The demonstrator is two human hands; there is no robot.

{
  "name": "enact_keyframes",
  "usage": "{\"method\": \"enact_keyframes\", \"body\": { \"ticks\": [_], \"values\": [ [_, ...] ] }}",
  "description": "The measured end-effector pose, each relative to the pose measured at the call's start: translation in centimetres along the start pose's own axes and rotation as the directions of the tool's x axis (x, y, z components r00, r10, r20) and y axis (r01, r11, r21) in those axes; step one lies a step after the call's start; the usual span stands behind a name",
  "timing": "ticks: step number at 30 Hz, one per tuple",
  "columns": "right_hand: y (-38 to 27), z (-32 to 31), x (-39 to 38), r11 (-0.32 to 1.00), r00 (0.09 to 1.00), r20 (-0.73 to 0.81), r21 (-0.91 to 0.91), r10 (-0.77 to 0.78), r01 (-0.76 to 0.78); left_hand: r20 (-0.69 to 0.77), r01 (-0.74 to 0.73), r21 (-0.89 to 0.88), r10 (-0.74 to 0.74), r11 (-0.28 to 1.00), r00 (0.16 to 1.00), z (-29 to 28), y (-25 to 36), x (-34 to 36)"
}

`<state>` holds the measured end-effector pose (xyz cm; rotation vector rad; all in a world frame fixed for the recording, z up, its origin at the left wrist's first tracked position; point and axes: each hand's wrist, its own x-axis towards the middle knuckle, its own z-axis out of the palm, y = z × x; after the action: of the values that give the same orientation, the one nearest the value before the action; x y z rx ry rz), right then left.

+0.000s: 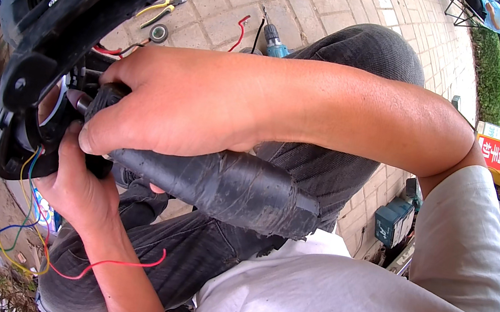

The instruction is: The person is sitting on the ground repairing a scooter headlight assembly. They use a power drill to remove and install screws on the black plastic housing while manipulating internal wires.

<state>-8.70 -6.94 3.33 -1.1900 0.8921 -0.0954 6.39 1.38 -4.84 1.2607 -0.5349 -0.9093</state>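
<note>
My right hand [173,99] reaches across from the right, its fingers closed around the narrow end of a black tape-wrapped tool [225,185]. The tool's thick body lies back over my lap, and a small pointed tip [78,100] shows beyond my fingers. That tip is close to a round opening in a large curved black plastic part [53,21]. Below it, my left hand [80,189] is closed on the lower edge of this part, with the thumb up near the tool. The left fingertips are hidden. Loose red, yellow, blue and green wires [23,226] hang beside my left hand.
On the paving lie pliers with yellow handles [167,11], a roll of black tape [158,33], a red wire piece [240,31] and a teal cordless drill [275,41]. A dark battery-like box [394,220] stands at right. A person [499,16] sits far back, near a hedge.
</note>
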Motion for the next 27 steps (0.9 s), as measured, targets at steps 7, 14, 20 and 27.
{"method": "enact_keyframes", "body": {
  "ticks": [7, 14, 20, 27],
  "values": [
    [-0.04, 0.13, -0.06, 0.998, 1.000, -0.002, -0.060, 0.029, -0.029, 0.016, -0.018, -0.010, 0.018, 1.000, 1.000, -0.04, -0.03, 0.12],
    [-0.36, -0.14, -0.37, 1.000, 1.000, 0.007, 0.001, 0.027, -0.027, 0.001, -0.024, -0.022, 0.024, 0.999, 1.000, -0.12, -0.08, 0.08],
    [-0.54, -0.20, -0.52, 0.999, 0.999, 0.016, -0.002, 0.038, -0.038, 0.009, -0.027, -0.035, 0.028, 0.999, 1.000, 0.17, 0.20, 0.03],
    [-0.46, -0.10, -0.19, 1.000, 1.000, 0.020, -0.013, 0.015, -0.015, 0.010, -0.029, -0.071, 0.030, 0.997, 1.000, 0.14, 0.30, 0.10]
  ]
}}
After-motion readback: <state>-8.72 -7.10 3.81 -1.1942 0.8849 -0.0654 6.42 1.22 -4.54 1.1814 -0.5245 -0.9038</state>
